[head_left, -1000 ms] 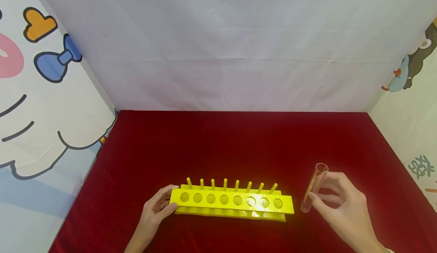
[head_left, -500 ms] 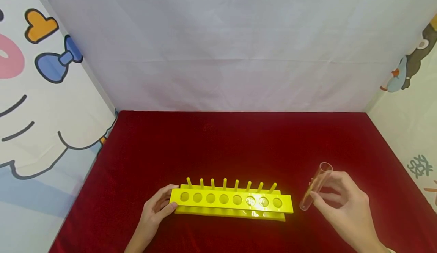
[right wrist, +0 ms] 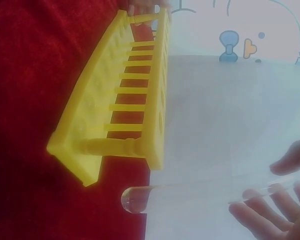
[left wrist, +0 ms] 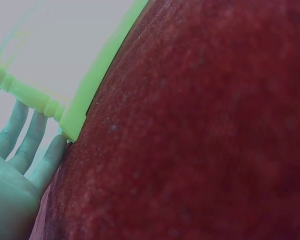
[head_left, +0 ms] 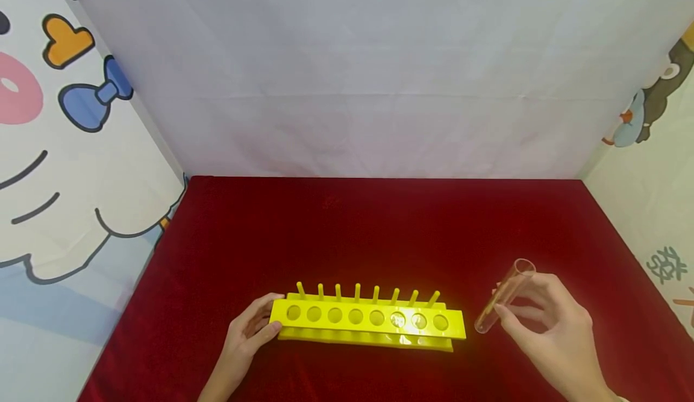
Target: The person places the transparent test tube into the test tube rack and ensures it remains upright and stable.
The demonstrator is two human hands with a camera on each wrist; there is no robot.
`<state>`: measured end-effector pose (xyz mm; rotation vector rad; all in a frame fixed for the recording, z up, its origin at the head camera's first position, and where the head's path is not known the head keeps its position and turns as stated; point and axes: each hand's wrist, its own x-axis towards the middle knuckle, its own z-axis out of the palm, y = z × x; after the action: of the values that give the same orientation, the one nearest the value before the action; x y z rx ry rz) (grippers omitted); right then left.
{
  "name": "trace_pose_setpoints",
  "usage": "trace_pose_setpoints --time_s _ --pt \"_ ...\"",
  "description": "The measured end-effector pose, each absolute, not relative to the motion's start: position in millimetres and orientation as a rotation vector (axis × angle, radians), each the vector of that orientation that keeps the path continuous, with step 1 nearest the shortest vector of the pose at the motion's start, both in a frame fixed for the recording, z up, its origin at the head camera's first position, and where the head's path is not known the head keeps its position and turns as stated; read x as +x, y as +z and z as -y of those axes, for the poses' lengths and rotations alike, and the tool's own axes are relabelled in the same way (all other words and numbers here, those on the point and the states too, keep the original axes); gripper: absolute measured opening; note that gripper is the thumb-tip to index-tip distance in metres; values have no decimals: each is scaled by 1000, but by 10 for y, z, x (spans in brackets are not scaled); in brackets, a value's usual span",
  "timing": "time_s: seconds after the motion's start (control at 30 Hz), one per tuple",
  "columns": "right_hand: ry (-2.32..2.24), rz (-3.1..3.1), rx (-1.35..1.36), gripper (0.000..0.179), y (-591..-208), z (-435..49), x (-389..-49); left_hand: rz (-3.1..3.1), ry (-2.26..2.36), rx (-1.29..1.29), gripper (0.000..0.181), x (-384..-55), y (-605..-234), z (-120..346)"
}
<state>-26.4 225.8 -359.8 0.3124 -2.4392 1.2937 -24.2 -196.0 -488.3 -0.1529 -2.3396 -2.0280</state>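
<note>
A yellow test tube rack (head_left: 367, 325) with a row of round holes and upright pegs stands on red cloth in the head view. My left hand (head_left: 244, 334) holds its left end, thumb on the top plate. In the left wrist view, fingers of the left hand (left wrist: 25, 160) reach the end post of the rack (left wrist: 97, 75). Right of the rack, my right hand (head_left: 555, 326) pinches a clear glass test tube (head_left: 505, 296), tilted with its mouth up and to the right. From the right wrist, the tube's rounded bottom (right wrist: 135, 200) shows near the rack's right end (right wrist: 152, 135).
Red cloth (head_left: 347, 233) covers the table. Behind it hangs a pale curtain (head_left: 347, 88). Cartoon-printed panels stand at the left (head_left: 65, 167) and right (head_left: 650, 197). No tubes sit in the rack's holes.
The test tube in my right hand has tilted further, its mouth swinging right while its bottom stays near the same spot. My left hand and the rack stay put.
</note>
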Motion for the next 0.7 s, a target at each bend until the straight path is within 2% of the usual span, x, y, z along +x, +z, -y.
trace_pose_setpoints --time_s 0.7 --pt "1306 2419 305 47 -3540 -2271 -267 2322 -2030 -180 38 -237 -4883 1956"
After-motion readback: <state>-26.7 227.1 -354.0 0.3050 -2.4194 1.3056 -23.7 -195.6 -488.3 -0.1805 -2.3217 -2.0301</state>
